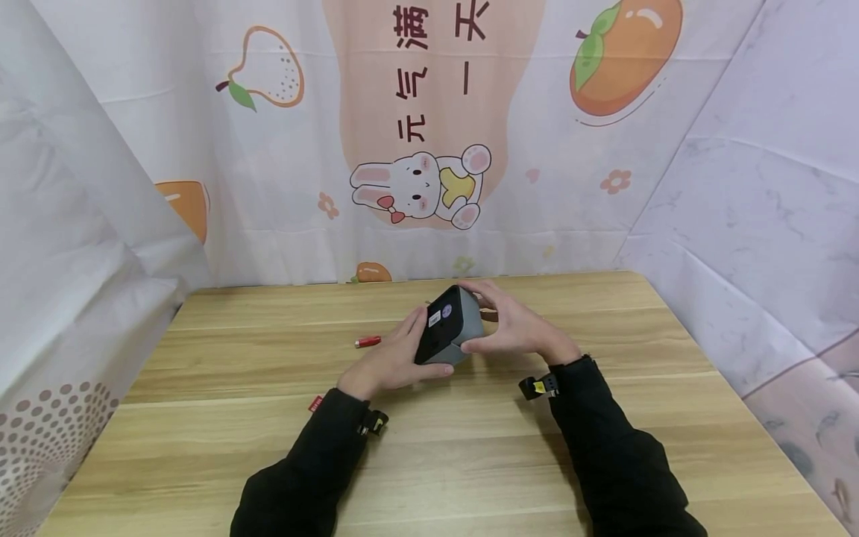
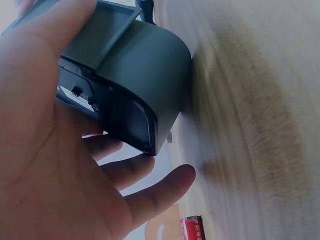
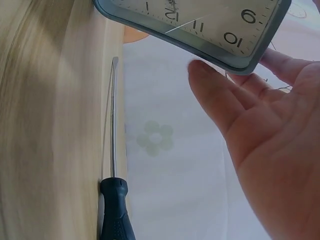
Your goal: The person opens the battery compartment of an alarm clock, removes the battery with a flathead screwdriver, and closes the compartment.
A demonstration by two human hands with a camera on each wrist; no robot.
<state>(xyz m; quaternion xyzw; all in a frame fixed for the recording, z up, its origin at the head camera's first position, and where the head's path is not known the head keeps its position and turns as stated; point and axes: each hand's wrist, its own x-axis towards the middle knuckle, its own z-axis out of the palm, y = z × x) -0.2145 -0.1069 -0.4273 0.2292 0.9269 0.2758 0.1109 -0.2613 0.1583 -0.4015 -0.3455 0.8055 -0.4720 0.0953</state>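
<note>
A grey alarm clock (image 1: 473,317) is held between both hands, tilted, its black back facing the head camera. A white label and a round purple sticker show on that back. My left hand (image 1: 396,354) grips its left side, thumb along the lower edge and fingers at the back in the left wrist view. My right hand (image 1: 513,324) holds the opposite side, thumb and fingers spread around the body. In the right wrist view the numbered dial (image 3: 200,25) shows behind its clear front. A screwdriver (image 3: 114,200) with a dark handle lies near that hand.
A red battery (image 1: 367,341) lies on the wooden table (image 1: 235,358) left of the clock. Another small red item (image 1: 315,403) is partly hidden by the left sleeve. A printed curtain (image 1: 268,186) hangs along the table's far edge.
</note>
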